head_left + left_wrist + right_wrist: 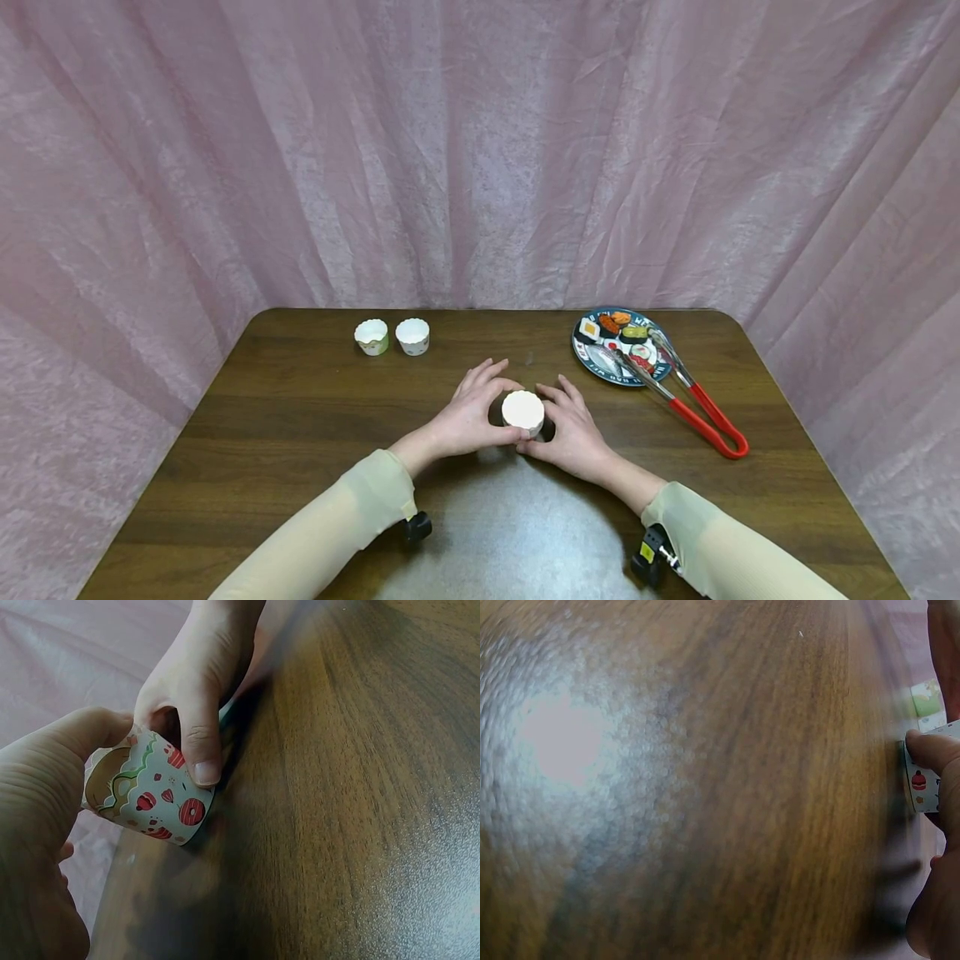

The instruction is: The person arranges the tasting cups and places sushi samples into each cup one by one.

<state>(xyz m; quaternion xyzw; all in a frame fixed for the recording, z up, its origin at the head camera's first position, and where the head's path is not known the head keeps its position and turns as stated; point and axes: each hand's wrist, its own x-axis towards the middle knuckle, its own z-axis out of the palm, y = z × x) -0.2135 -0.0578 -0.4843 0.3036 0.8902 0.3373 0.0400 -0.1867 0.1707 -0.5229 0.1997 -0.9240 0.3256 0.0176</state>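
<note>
A: Where do we have the cup [522, 411]?

B: Between both hands, over the middle of the table [262, 417]. Its pale inside faces up to us in the head view. Whether its base touches the wood, we can't tell.

A: And how do our hands grip?

B: The left hand [478, 415], at 9 o'clock from the cup, pinches it, thumb on the near side and index finger curled past the far side. In the left wrist view we see that thumb up at the wavy rim.

A: The right hand [573, 436]?

B: Between 3 and 4 o'clock, also pinching the cup, lower down. We see its thumb pressed to the printed side, close to the base; some of its fingertips are hidden from us.

A: What print do we make out?

B: Red sweets on white, a doughnut among them.

A: What else lies round us?

B: At 10 o'clock, a green cup [372, 340] and a pale cup [412, 338] side by side, just apart. At 2 o'clock, a plate [622, 380] bearing sushi [635, 334].

A: And the tongs [697, 423]?

B: Spread, heads over the plate, red handle pointing between 4 and 5 o'clock. A pink curtain [480, 167] hangs at our 12.
</note>
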